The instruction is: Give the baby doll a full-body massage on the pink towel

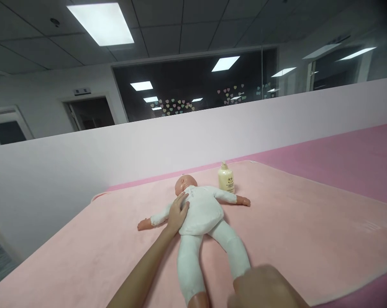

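A baby doll (202,209) in a white suit lies stretched out on a pink towel (308,222). Its bald head (185,184) is at the far end, and its arms are spread to both sides. My left hand (178,214) rests open along the left side of the doll's upper body, fingers extended toward its shoulder. Close to the camera, my right hand (265,286) is smeared by motion. It covers the end of the doll's right-side leg (233,250); its fingers cannot be made out, nor whether it grips the foot.
Beyond the doll's right-side arm stands a pale yellow pump bottle (225,179). A low white wall (180,145) rises behind the towel, with a pink surface (350,158) to the right. Farther back are a dark window (193,85) with heart stickers and a doorway (92,113).
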`<move>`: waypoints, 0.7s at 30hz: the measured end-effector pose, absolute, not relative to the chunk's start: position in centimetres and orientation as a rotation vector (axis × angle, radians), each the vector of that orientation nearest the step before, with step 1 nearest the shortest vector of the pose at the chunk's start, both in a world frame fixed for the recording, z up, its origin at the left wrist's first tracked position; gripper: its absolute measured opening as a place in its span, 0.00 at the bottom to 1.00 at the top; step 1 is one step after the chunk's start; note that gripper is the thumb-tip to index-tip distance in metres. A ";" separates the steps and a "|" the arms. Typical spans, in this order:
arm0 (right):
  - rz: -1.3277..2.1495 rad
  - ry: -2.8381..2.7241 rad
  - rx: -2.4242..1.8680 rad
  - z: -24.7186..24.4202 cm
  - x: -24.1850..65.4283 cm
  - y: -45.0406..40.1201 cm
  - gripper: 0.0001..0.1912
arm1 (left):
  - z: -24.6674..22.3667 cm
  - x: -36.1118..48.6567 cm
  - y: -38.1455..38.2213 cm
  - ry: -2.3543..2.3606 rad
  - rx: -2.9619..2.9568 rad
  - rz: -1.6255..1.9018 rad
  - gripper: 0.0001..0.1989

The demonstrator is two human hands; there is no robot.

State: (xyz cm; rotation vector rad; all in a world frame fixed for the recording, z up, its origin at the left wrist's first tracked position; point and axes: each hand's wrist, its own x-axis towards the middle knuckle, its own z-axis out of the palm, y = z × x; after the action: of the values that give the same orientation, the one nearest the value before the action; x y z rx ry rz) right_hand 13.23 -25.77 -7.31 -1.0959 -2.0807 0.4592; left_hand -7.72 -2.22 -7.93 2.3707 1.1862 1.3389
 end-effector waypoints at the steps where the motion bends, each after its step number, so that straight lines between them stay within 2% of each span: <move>1: 0.378 -2.093 -1.116 -5.6 12.7 -24.7 0.21 | -8.0 -7.8 -2.3 1.180 2.353 1.353 0.18; 4: 0.253 -2.079 -1.147 -1.3 11.4 -19.3 0.17 | -8.4 -7.8 -2.5 1.153 2.308 1.385 0.18; 6: 0.126 -1.980 -1.204 -0.5 11.2 -14.6 0.15 | -8.6 -7.8 -2.8 1.151 2.283 1.397 0.19; 8: 0.049 -1.860 -1.236 -1.5 11.8 -10.0 0.10 | -8.8 -7.9 -3.1 1.183 2.265 1.409 0.20; 13: 0.067 -1.770 -1.367 -7.1 14.1 -2.9 0.15 | -8.7 -8.2 -4.1 1.287 2.294 1.383 0.22; 21: 0.178 -1.721 -1.278 -10.7 16.1 -3.9 0.16 | -8.5 -8.7 -5.3 1.339 2.226 1.356 0.27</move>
State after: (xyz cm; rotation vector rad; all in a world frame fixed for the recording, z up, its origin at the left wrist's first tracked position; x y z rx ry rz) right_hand 16.09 -3.89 -10.66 -1.2782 -1.7209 0.1779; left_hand -8.67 -5.29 -8.48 2.2255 1.3393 1.3560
